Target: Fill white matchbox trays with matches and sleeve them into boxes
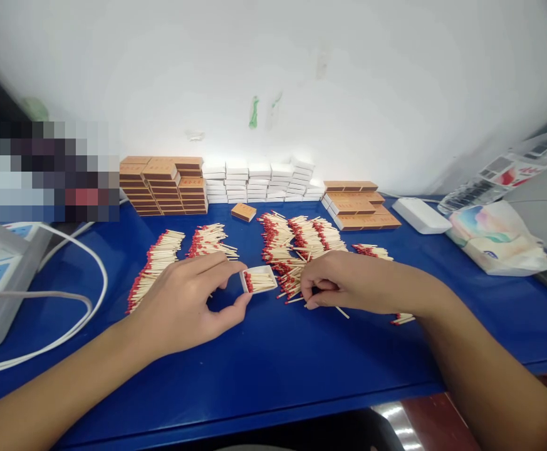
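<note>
My left hand [193, 297] pinches a small white matchbox tray [274, 285] by its left end, thumb below and fingers above. Inside the tray lies a layer of red-tipped matches [260, 282]. My right hand [343, 282] is closed in a pinch at the front edge of a loose heap of matches [277, 241]; whatever sits between its fingertips is too small to make out. One match [343, 312] pokes out beneath that hand. Left of the tray, matches are spread in two rows, partly hidden behind my left hand. A single brown matchbox cover [244, 212] rests behind the tray.
Along the wall stand stacked brown matchboxes [160, 188], white trays [259, 181] and more brown boxes [358, 210]. A power strip [0, 275] with white cables is at left. On the right are a white adapter [421, 215] and a tissue pack [499, 238].
</note>
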`<state>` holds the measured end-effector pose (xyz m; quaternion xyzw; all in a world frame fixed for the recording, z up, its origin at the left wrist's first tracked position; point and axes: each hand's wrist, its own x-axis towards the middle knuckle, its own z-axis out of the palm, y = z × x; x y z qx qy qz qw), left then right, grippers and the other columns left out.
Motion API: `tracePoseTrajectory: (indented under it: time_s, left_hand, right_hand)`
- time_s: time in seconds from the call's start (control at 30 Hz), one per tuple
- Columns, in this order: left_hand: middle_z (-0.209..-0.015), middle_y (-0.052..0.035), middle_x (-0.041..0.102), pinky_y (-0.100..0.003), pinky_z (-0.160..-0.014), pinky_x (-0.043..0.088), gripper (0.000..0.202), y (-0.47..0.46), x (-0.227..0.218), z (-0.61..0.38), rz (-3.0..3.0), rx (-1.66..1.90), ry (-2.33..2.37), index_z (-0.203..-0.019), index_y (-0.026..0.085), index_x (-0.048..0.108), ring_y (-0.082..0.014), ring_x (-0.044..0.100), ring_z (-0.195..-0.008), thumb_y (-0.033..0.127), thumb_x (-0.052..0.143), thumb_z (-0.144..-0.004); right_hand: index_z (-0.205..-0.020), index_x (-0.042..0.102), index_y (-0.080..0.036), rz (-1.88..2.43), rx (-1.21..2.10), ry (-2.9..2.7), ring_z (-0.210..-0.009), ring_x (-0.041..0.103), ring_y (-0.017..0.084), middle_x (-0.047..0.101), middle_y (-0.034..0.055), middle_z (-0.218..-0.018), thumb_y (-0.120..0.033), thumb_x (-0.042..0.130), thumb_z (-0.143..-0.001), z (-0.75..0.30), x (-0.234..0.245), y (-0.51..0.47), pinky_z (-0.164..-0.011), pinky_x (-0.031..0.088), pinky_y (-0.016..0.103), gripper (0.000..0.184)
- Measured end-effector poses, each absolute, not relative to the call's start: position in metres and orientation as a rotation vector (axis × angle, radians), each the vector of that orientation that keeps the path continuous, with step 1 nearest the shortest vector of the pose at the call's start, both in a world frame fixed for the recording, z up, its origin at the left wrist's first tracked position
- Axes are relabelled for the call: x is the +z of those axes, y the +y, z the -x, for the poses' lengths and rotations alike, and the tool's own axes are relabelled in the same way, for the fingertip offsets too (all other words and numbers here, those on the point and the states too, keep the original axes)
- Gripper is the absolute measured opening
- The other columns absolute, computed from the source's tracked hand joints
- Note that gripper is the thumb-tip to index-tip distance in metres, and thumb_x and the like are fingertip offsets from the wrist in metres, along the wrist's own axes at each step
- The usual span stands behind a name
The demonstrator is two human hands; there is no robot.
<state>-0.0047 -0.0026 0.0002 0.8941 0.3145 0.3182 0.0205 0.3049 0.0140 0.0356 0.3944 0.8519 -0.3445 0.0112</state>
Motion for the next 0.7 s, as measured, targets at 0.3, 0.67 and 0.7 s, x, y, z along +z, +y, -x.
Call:
tracePoseTrajectory:
  time_s: [0.3,0.67,0.7]
  left_hand:
    - [-0.086,0.0004,0.069,-0.027,-0.064,0.051,0.022,-0.0039,0.0009,0.0053,-2.764,0.994,0.975,-0.116,0.018,0.074,-0.0126,0.065,-0.07,0.023,0.073,-0.095]
    - [-0.087,0.0,0.07,-0.027,-0.064,0.051,0.023,-0.0026,-0.0009,0.0054,-2.769,0.973,0.989,-0.117,0.019,0.074,-0.0136,0.067,-0.072,0.024,0.074,-0.095]
    - [-0.087,0.0001,0.07,-0.027,-0.064,0.051,0.023,-0.0027,-0.0008,0.0053,-2.768,0.971,0.988,-0.117,0.019,0.074,-0.0134,0.067,-0.073,0.023,0.074,-0.095]
  right_hand:
    - [-0.1,0.069,-0.024,-1.421,-1.117,2.847,-0.071,0.057,0.015,0.068,0.0,-0.086,-0.049,0.06,-0.108,-0.3013,0.039,0.0055,-0.061,0.041,0.027,0.028]
    - [-0.111,0.081,-0.025,-1.276,-1.382,2.783,-0.087,0.074,0.018,0.082,0.0035,-0.104,-0.044,0.068,-0.104,-0.302,0.0439,0.0051,-0.068,0.052,0.028,0.025]
    - [-0.107,0.081,-0.024,-1.305,-1.418,2.739,-0.084,0.074,0.018,0.082,0.0034,-0.101,-0.046,0.071,-0.102,-0.3019,0.0446,0.0052,-0.067,0.052,0.028,0.025]
